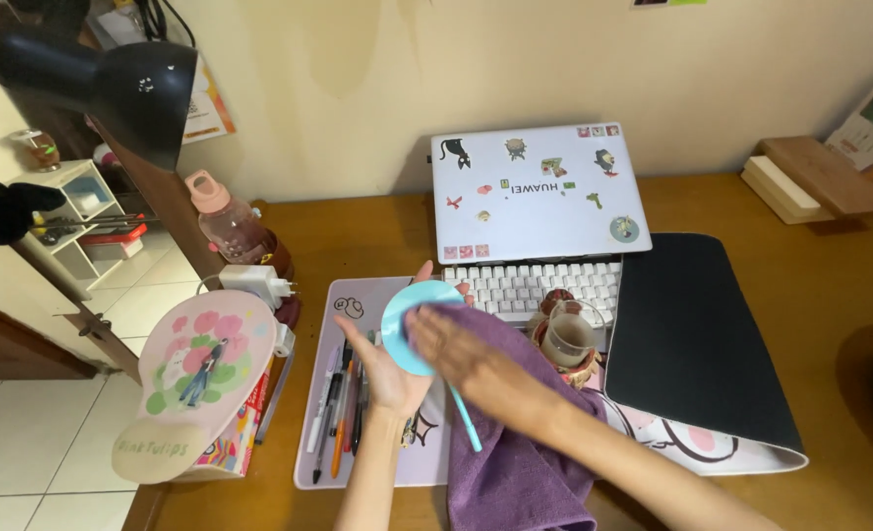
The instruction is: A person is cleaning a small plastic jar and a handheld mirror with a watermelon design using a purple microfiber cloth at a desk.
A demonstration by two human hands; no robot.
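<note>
Left hand (382,369) cupping round light-blue plastic handheld mirror (415,324) just left of clear glass mug (567,339), right hand (456,344) flat pressing purple cloth (515,442) on it; sloppy swipe could probably tip mug.

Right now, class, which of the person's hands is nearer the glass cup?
The right hand, pressing the purple cloth just beside the glass cup. The left hand lies beyond it, farther off.

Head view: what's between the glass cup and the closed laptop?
In the head view, the white keyboard lies between the glass cup and the closed, sticker-covered laptop. The cup stands at the keyboard's near edge; the laptop sits just behind it.
</note>
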